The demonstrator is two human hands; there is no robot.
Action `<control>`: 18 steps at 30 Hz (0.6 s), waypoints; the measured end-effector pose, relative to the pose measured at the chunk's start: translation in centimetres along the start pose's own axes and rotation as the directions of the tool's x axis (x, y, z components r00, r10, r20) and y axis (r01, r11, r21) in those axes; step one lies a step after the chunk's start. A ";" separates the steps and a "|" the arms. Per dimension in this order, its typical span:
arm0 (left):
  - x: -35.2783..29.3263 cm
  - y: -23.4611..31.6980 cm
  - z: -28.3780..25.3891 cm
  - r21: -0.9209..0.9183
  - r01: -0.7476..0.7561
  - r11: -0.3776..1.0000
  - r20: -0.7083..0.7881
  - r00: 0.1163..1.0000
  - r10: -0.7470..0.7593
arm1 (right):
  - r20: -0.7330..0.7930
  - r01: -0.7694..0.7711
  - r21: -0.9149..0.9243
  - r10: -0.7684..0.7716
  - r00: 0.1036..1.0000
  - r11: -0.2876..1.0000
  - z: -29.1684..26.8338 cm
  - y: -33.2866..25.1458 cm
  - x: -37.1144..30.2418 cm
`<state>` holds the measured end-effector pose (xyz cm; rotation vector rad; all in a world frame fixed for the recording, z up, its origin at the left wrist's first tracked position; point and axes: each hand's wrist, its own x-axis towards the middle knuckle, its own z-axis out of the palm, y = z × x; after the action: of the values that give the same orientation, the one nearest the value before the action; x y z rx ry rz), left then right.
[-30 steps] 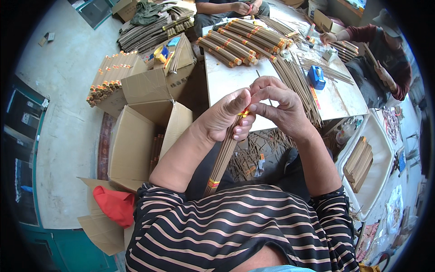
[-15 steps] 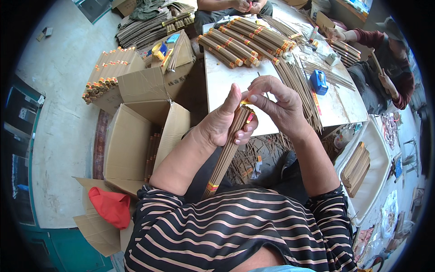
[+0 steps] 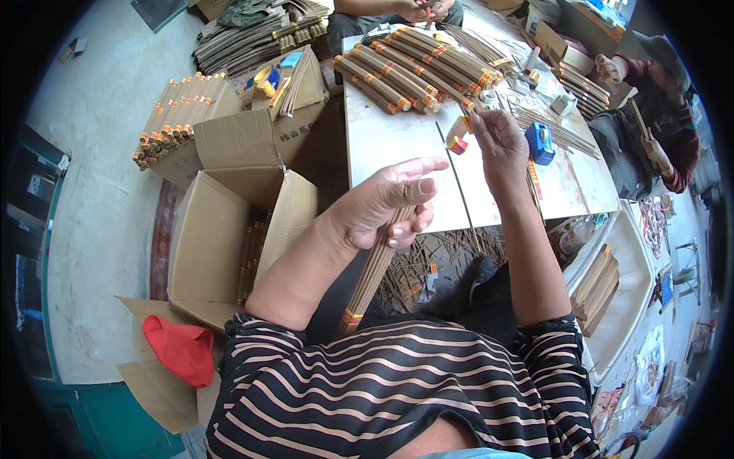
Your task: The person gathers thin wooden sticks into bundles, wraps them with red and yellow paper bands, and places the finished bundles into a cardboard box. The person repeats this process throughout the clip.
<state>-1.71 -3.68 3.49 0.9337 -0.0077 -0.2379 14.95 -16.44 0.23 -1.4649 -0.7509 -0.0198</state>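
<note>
My left hand point(image 3: 386, 200) has its lower fingers wrapped round a bundle of brown incense sticks point(image 3: 368, 279), its thumb and forefinger stretched out. The bundle slants down toward my lap, with a red and yellow band point(image 3: 352, 316) round its lower end; its upper end is hidden behind the hand. Above the table, my right hand point(image 3: 498, 138) pinches a loose, curled red and yellow paper band point(image 3: 458, 136), apart from the bundle. A single thin stick point(image 3: 459, 187) lies across the table's near edge, below the paper band.
Banded bundles point(image 3: 413, 69) are piled on the white table point(image 3: 382, 145), with a blue tape dispenser point(image 3: 540, 142) at right. An open cardboard box point(image 3: 202, 245) stands left, a white tub point(image 3: 627, 283) right. Two co-workers sit beyond; one shows a maroon sleeve point(image 3: 680, 164).
My right hand has moved up and right, away from the bundle's top, carrying the paper band. My left hand has stayed round the bundle, its forefinger now stretched out to the right.
</note>
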 end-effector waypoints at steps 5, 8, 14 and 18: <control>-0.5 4.5 1.4 0.143 -0.162 0.976 -0.097 0.979 0.177 | 0.091 -0.037 -0.842 0.210 0.973 0.538 -0.9 3.8 -2.0; -0.5 7.0 1.9 0.323 -0.404 0.856 -0.202 0.854 0.480 | 0.320 -0.139 -0.310 0.241 0.916 0.940 0.9 -2.8 -3.9; 0.7 5.3 5.2 0.319 -0.557 0.767 -0.228 0.740 0.633 | 0.463 -0.228 0.204 0.112 0.879 0.952 6.7 -8.0 -7.2; 0.5 4.7 5.1 0.134 -0.553 0.823 -0.161 0.807 0.568 | 0.569 -0.482 0.129 0.334 0.752 0.867 5.5 -9.8 -7.5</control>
<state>-0.84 -5.17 10.19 0.9921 -0.1144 0.4133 2.31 -16.19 4.98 -1.3495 -0.8117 0.8394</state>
